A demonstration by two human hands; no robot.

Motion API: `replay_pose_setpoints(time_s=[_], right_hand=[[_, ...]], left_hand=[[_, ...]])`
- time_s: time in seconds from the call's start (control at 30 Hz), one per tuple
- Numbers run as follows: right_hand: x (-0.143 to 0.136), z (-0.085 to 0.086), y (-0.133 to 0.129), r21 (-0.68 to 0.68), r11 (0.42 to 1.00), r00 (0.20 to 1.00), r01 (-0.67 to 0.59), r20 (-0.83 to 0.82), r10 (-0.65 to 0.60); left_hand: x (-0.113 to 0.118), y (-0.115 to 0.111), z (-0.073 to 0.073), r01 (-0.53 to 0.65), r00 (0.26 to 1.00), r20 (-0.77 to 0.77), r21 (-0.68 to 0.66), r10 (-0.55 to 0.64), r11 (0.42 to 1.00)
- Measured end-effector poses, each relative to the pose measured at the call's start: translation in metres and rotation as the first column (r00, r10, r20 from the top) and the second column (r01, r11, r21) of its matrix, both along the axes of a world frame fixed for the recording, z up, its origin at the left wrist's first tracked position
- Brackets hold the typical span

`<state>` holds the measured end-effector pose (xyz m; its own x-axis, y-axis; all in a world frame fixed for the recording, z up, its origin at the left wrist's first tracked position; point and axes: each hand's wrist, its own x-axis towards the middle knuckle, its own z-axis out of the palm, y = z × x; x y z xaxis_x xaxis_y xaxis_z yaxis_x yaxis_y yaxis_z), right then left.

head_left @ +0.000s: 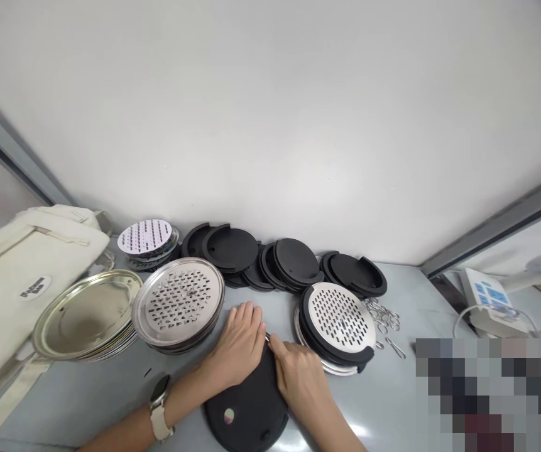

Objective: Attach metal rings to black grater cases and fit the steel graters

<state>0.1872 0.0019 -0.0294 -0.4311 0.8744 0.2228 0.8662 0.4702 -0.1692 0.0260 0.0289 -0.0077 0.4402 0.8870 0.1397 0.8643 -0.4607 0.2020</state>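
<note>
A round black disc (246, 408) with a small coloured sticker lies at the table's front edge, between my forearms. My left hand (239, 342), with a watch on its wrist, rests across the disc's upper left part, fingers held together. At the disc's upper right edge my right hand (298, 370) pinches a small metal piece (267, 338), mostly hidden by the fingers. Just right of it sits a stack topped by a perforated metal disc (342, 314) in a black holder. Left of my left hand stands a stack of grater discs (179, 301).
Several black discs (296, 260) line the wall. Gold-coloured lids (88, 314) and a white bag (34, 276) are at the left, a smaller grater stack (144, 237) behind. Metal clips (383, 314) and a white device (491, 301) are at the right.
</note>
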Motion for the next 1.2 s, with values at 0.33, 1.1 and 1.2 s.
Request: replay_pose_setpoints(time_s=[0.33, 1.1, 1.2], right_hand=[[0.0013, -0.0018, 0.0002, 0.024, 0.999, 0.999, -0.027, -0.042, 0.028], [0.0052, -0.0022, -0.0004, -0.001, 0.996, 0.992, -0.091, -0.083, 0.091], [0.0061, -0.0023, -0.0022, -0.003, 0.995, 0.99, -0.095, -0.104, 0.094]], left_hand=[[-0.0008, -0.0018, -0.0019, 0.026, 1.0, -0.008, 0.043, -0.025, 0.999], [-0.0011, -0.0024, -0.0095, -0.002, 0.999, 0.039, 0.038, 0.0, 0.999], [-0.0003, -0.0031, -0.0088, 0.002, 0.999, 0.045, 0.017, -0.003, 1.0]])
